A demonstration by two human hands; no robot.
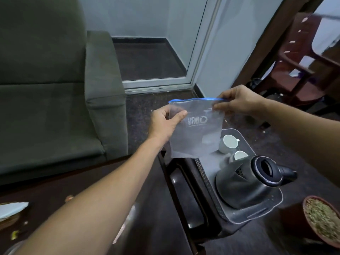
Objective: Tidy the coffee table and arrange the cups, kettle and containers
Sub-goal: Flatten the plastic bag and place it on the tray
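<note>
We hold a clear zip bag [196, 126] up in the air with both hands, above the far end of the tray [257, 214]. Our left hand [165, 122] pinches the bag's left edge, thumb in front and fingers behind. Our right hand [239, 102] grips the top right corner at the blue zip strip, fingers closed on it. The bag hangs flat with white lettering on it, and we cannot tell whether anything is inside. Below it, the tray sits on the dark counter [158, 208] and carries two white cups [229, 143] at its far end, one just beside the other; the nearer cup [240, 155] is close to the steel kettle [246, 183]. The kettle stands upright on the near part of the tray, black lid on, handle pointing right. A brown bowl [322, 219] of greenish bits sits on the counter right of the tray. A green armchair [55, 89] stands at left, and small scraps lie on the counter near our left forearm.
</note>
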